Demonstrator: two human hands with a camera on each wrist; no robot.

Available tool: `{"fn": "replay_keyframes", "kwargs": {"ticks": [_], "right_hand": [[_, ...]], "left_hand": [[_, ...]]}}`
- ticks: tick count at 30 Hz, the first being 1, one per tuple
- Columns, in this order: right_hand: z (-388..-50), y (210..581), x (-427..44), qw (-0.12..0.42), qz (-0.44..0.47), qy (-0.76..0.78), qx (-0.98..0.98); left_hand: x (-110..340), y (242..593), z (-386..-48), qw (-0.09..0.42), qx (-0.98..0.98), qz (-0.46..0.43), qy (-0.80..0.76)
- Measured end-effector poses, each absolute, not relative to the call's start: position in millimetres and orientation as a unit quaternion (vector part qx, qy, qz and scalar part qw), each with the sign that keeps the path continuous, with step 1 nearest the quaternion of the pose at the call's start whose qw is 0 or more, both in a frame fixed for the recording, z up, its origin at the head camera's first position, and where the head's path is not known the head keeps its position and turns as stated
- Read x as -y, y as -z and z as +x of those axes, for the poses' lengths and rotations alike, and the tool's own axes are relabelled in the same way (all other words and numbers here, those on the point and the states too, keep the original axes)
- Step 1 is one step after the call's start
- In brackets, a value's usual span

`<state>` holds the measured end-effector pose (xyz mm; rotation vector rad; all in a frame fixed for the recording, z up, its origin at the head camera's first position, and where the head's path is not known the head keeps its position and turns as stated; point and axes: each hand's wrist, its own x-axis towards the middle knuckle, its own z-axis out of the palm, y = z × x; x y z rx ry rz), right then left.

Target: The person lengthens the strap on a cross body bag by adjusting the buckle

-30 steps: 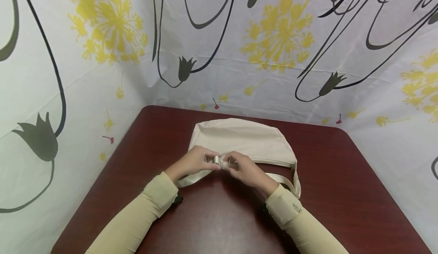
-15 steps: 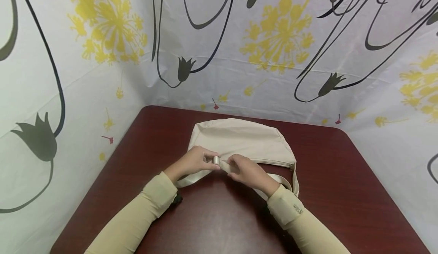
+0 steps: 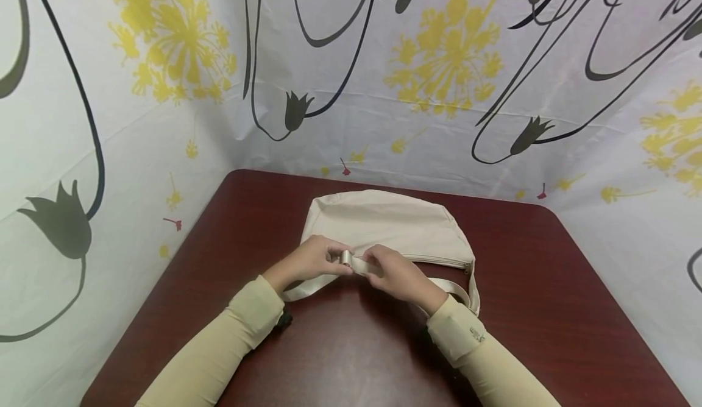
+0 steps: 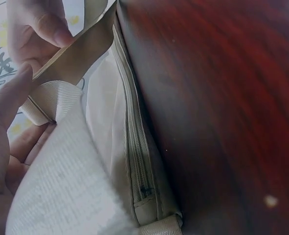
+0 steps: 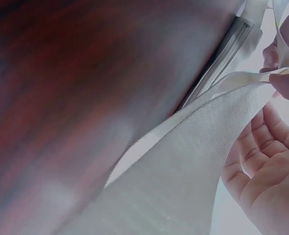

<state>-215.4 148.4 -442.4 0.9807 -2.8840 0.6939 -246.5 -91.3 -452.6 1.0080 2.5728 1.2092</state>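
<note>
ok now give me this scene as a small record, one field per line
main item: cream bag on the table, its zip along the side nearer the person
part being handled: the bag's cream strap
left grip: pinches the strap by a small bent loop
right grip: pinches the strap just right of that loop
surface: dark red table with rounded far corners
backdrop: white sheet with yellow and dark flower prints
clothing: pale yellow sleeves on both arms
bag contents: cannot tell

Pale yellow sleeves (image 3: 211,346) with broad cuffs (image 3: 256,309)
</note>
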Motion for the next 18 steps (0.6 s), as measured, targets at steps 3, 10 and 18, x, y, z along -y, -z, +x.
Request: {"fn": "replay_keyframes", "kwargs": {"ticks": [3, 10, 18], "right_hand": [[-215.0, 442.4, -147.4, 0.008, 0.314, -0.227, 0.922], [-213.6, 444.5, -147.2, 0.001, 0.299, -0.22, 0.929], [-211.8, 445.9, -152.1, -0.013, 0.297, -0.167, 0.94]], "left_hand": [[90.9, 453.3, -247.0, 0.058, -0.849, 0.337, -0.402], [91.1, 451.4, -245.1, 0.063, -0.848, 0.327, -0.412], [91.7, 449.6, -245.6, 0.057, -0.854, 0.328, -0.399]]}}
